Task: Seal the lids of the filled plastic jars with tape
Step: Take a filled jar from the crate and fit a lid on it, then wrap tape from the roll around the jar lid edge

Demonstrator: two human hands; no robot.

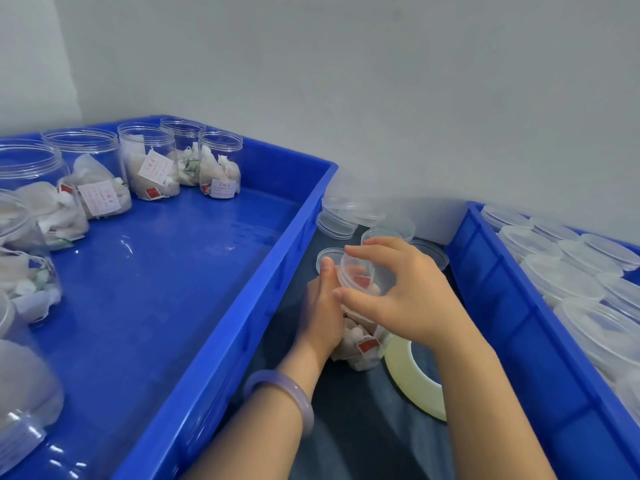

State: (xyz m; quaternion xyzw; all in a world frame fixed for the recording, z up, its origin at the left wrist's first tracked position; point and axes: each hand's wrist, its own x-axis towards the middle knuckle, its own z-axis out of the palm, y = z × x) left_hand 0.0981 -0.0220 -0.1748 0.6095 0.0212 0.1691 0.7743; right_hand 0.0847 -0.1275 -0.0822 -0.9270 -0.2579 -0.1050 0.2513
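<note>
I have the jar [360,341] in the gap between the two blue trays, over the dark cloth [346,431]. My left hand [323,306] is wrapped round its side with the thumb up near the top. My right hand [405,296] is curled over the lid [358,271], thumb on the near edge and fingers on the far one. As I judge it, the step is seating the lid before any tape goes on. I want to hold the body firm with the left, turn the lid with the right until it sits flat all round, and check that no bag corner or string is caught under the rim, since tape over a crooked lid would seal nothing. The tape [412,379] lies flat just beside the jar, under my right wrist, so the right hand can drop to it once the lid is tight. I should then run the strip across the seam where lid meets wall and press it down smooth. The jar is clear plastic and seems tipped a little. White bags with red tags press against its wall, and the lid is clear too, so the contents show through it. Loose lids [337,223] lie just behind it. More filled jars, open-topped, stand in the left tray [242,306], and lidded ones [554,275] fill the right tray [502,306].
</note>
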